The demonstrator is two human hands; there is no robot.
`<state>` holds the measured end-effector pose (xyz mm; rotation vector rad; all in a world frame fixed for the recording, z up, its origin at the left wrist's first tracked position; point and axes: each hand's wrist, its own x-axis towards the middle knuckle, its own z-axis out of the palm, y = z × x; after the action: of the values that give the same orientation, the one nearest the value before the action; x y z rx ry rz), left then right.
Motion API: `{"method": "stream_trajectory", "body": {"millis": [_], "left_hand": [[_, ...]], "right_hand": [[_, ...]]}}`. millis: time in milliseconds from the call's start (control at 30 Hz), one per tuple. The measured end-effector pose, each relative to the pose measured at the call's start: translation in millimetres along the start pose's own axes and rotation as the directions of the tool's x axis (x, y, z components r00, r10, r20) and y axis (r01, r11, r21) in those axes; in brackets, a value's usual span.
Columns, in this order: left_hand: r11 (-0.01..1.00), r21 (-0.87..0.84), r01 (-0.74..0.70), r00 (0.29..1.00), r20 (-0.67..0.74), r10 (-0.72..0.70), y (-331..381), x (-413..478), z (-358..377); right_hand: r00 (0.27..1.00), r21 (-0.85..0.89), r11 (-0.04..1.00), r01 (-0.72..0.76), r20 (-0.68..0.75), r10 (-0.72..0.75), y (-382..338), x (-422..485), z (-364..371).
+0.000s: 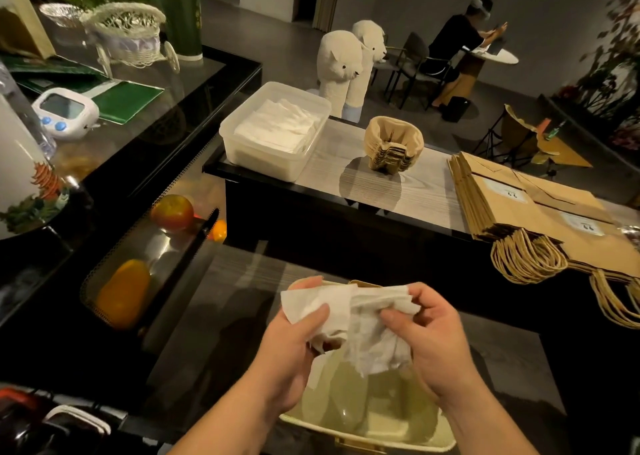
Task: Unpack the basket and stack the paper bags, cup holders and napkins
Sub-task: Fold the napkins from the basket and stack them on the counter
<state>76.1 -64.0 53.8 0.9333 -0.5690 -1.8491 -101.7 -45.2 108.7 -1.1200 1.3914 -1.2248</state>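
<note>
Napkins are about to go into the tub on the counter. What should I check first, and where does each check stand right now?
1. Hold secure: left-hand grip and right-hand grip both pinch the crumpled white paper napkins: ok.
2. Napkins flat enough to stack: bunched and creased: not ok.
3. Clear plastic tub open, with folded napkins inside: ok.
4. Stack of brown cardboard cup holders stands apart from the tub, on its right: ok.
5. Cream basket emptied: the hands cover much of it: cannot tell.
</note>
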Motion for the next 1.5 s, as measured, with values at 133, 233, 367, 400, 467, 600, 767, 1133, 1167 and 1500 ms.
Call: {"method": "stream_trajectory", "body": {"millis": [133,233,367,400,467,600,767,1133,1167,1500], "left_hand": [[0.998,-0.056,0.037,0.999,0.013,-0.037,8.4,2.5,-0.7],[0.994,-0.1,0.054,0.998,0.024,-0.052,12.8,5.5,0.8],[0.981,-0.161,0.109,0.994,0.035,-0.104,14.4,9.4,3.8],[0.98,-0.158,0.124,0.992,0.039,-0.119,14.8,10.5,5.0],[0.987,-0.07,0.144,0.99,0.013,-0.143,14.9,12.4,6.1],[0.981,0.086,0.176,0.984,-0.051,-0.173,13.9,18.5,6.9],[0.928,0.219,0.301,0.951,0.0,-0.308,10.7,18.2,14.2],[0.94,0.127,0.317,0.942,0.078,-0.328,10.6,15.0,1.9],[0.942,0.103,0.32,0.941,0.08,-0.329,11.7,14.8,-0.2],[0.935,-0.09,0.342,0.936,0.117,-0.331,24.5,10.4,-21.5]], "right_hand": [[0.987,0.574,0.805,-0.149,0.031,0.161,1.5,6.6,-24.3],[0.958,0.852,0.465,-0.24,0.131,0.255,8.6,7.2,-33.0],[0.893,0.85,0.289,-0.44,0.381,0.239,27.0,0.1,-40.2],[0.885,0.822,0.334,-0.462,0.402,0.235,29.9,-1.8,-42.0],[0.911,0.713,0.569,-0.409,0.29,0.291,25.8,0.5,-46.8],[0.977,0.159,0.966,-0.206,0.089,0.194,-5.0,17.6,-52.5],[0.909,-0.297,0.953,-0.059,0.378,0.174,-39.3,39.5,-38.3],[0.907,-0.672,0.73,0.122,0.374,0.193,0.4,49.9,30.1],[0.922,-0.651,0.747,0.134,0.359,0.148,1.4,49.3,31.6],[0.994,0.09,0.994,-0.069,-0.073,0.076,-9.5,55.4,-0.4]]}}
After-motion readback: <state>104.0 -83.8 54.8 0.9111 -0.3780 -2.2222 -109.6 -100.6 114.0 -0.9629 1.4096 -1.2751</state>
